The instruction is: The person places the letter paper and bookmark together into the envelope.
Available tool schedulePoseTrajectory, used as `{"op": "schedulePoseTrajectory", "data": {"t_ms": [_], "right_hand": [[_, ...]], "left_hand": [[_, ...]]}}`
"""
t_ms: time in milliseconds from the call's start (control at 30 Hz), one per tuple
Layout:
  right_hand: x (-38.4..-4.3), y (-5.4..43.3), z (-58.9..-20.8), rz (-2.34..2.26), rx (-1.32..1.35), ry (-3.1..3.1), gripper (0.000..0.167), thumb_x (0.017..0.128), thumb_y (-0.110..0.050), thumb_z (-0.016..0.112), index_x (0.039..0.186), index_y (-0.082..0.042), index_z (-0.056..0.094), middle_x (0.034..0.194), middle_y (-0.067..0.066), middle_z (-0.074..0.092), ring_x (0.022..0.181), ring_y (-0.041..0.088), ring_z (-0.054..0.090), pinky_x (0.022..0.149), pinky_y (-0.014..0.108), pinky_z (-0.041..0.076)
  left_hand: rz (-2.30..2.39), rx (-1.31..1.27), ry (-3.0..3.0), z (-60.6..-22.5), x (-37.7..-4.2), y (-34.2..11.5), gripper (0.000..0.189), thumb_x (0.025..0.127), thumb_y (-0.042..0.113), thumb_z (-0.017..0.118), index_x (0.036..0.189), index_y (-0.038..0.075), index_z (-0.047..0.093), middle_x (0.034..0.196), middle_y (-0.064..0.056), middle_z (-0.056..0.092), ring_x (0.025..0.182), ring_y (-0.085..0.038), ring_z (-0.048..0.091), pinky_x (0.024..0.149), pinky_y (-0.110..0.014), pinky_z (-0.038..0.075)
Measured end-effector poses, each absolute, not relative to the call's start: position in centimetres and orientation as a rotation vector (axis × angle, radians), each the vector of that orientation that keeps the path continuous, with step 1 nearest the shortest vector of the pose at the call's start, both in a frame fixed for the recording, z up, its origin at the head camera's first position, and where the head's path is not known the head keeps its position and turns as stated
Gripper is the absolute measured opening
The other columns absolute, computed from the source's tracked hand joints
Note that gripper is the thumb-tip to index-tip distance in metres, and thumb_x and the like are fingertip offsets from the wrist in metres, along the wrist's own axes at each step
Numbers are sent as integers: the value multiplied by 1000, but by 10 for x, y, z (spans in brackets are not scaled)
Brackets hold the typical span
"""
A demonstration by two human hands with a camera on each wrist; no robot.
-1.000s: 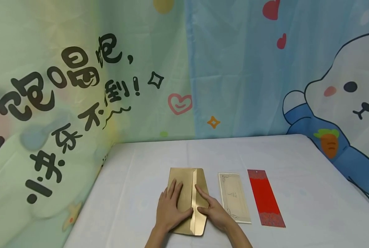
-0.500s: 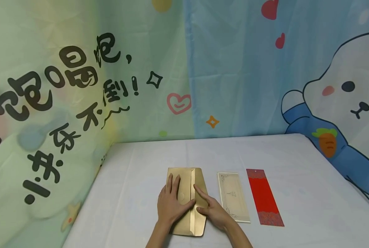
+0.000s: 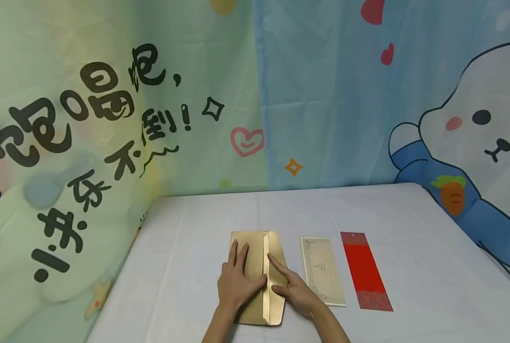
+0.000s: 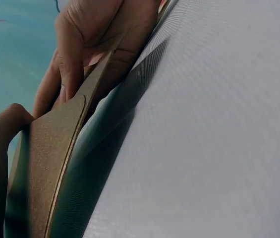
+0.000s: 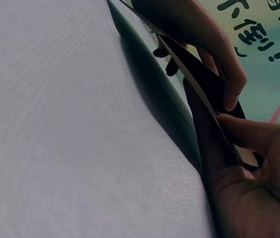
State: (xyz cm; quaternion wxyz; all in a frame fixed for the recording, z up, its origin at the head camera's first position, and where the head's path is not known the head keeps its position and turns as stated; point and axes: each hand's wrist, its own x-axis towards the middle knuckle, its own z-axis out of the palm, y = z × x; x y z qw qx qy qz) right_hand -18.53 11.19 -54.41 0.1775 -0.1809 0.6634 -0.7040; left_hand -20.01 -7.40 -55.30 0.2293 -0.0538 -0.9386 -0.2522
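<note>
A gold envelope (image 3: 256, 309) lies on the white tablecloth in the head view, its narrow flap (image 3: 277, 305) extending to the right beyond a long crease. My left hand (image 3: 236, 286) rests on the envelope's body with fingers stretched toward the far end. Its thumb presses at the crease. My right hand (image 3: 298, 293) pinches the flap from the right side. In the right wrist view, the right thumb (image 5: 249, 131) is on one face of the envelope's edge and a finger (image 5: 199, 119) is on the other. The left wrist view shows the envelope (image 4: 55, 153) obliquely, with the left thumb (image 4: 11, 119) touching it.
A cream card with a printed border (image 3: 322, 269) lies just right of my right hand, whose wrist overlaps its near end. Farther right is a red paper strip (image 3: 366, 271) with patterned ends. Printed curtains (image 3: 203, 157) rise behind and left of the tablecloth (image 3: 186, 267).
My left hand has slid slightly toward the envelope's far end, and its thumb has moved farther up along the crease. My right hand stays at the flap.
</note>
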Motion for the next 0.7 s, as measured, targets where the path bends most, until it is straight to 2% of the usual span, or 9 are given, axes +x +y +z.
{"op": "schedulePoseTrajectory", "data": {"t_ms": [100,200,367,500,600,700], "right_hand": [[-185,111,-544,-1998,-488,1888,75,84,-2,59,148,-20,24,153,8,7,138,27,6,107,42,17],[-185,109,-546,-1987,-464,1983,75,81,-1,61,146,-19,28,152,12,16,137,27,11,108,44,12],[-181,99,-549,-1901,-382,2295,74,78,0,64,143,-16,35,146,14,30,130,35,30,103,48,25],[-176,87,-549,-1687,-389,2731,69,74,-3,68,138,-9,43,140,19,38,123,41,38,97,52,34],[-173,82,-549,-1448,-479,3003,65,75,-6,69,135,-1,45,142,25,31,125,43,33,96,54,34],[-171,80,-550,-1173,-582,3149,60,80,-11,67,134,4,44,145,26,24,130,42,25,99,57,27]], "left_hand": [[-732,-114,-2603,-553,-199,-74,84,60,56,67,135,24,48,148,-2,31,81,-26,53,45,-28,38],[-755,-92,-2627,-553,-199,-74,82,60,53,67,134,23,49,147,-3,31,82,-27,53,44,-28,37],[-712,-51,-2675,-553,-199,-76,85,58,53,66,136,23,47,148,-3,29,79,-25,51,41,-27,34],[-667,-19,-2686,-553,-200,-76,88,56,56,66,136,25,47,148,-2,28,76,-24,49,39,-28,33],[-655,-11,-2687,-552,-201,-77,90,56,59,66,137,24,47,149,-3,28,76,-25,50,40,-28,34],[-641,-12,-2699,-553,-201,-77,91,57,61,65,138,24,46,149,-4,27,76,-25,50,40,-28,35]]}}
